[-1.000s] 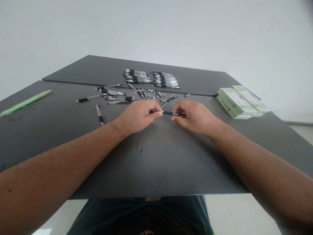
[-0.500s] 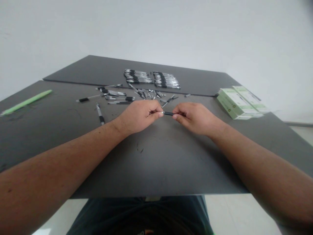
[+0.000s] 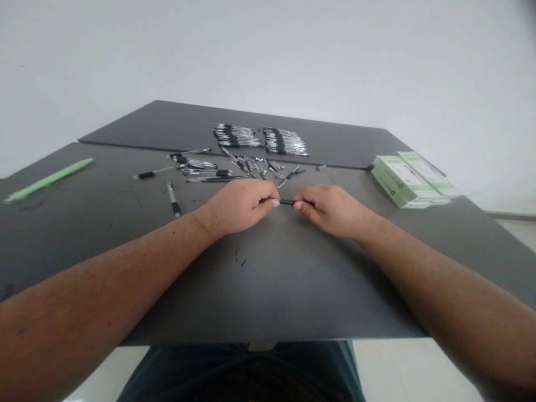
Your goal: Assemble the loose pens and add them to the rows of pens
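Note:
My left hand (image 3: pixel 240 204) and my right hand (image 3: pixel 330 207) meet over the middle of the dark table (image 3: pixel 268 290). Both are closed in a pinch on the same black pen (image 3: pixel 286 201), of which only a short dark stretch shows between the fingertips. Just beyond my hands lies a scatter of loose pens and pen parts (image 3: pixel 234 167). Farther back, two neat rows of finished pens (image 3: pixel 262 139) lie side by side.
Two green-and-white boxes (image 3: pixel 412 178) sit at the right of the table. A long green pen (image 3: pixel 48 178) lies at the far left. A single pen (image 3: pixel 172 196) lies apart, left of my left hand. A second dark tabletop (image 3: pixel 167 125) adjoins at the back.
My hands have drawn closer together along the pen, so less of it shows between them. The view has tipped slightly, shifting everything a little lower in the picture.

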`<state>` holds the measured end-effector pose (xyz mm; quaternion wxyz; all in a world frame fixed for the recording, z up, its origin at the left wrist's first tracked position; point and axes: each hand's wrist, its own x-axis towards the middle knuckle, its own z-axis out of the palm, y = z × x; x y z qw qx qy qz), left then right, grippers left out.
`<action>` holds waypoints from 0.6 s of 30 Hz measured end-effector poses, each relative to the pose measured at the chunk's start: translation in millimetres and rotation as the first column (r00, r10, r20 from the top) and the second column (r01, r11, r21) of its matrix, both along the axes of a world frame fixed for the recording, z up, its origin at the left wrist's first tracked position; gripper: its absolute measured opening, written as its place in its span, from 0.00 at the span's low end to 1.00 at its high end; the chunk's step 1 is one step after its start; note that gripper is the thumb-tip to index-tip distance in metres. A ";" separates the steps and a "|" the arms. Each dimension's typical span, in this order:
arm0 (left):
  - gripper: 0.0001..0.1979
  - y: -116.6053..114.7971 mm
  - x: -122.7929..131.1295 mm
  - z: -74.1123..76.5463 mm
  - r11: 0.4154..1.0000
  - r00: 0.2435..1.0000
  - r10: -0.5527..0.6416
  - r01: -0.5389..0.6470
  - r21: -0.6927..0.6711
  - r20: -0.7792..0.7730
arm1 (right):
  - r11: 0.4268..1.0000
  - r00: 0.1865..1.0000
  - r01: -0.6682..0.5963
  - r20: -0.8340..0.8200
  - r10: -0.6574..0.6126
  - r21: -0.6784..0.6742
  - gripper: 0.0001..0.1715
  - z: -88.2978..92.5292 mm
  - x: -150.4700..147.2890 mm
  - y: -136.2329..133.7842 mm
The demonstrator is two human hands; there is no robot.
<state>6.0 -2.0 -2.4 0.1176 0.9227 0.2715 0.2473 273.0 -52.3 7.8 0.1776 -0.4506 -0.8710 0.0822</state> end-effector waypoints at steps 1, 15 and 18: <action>0.10 -0.6 0.0 0.6 1.000 1.000 0.007 -0.007 0.004 0.006 | 1.000 1.000 0.017 -0.016 -0.017 0.001 0.11 -0.4 -0.2 -0.2; 0.12 0.3 -0.3 0.3 1.000 0.999 0.011 -0.010 0.014 -0.034 | 0.997 0.998 0.055 -0.039 -0.058 -0.059 0.06 4.1 -0.8 0.0; 0.11 0.8 -0.2 -1.6 1.000 0.999 0.023 -0.023 0.007 -0.026 | 0.998 0.997 0.054 -0.050 -0.056 -0.042 0.06 0.9 -1.2 0.7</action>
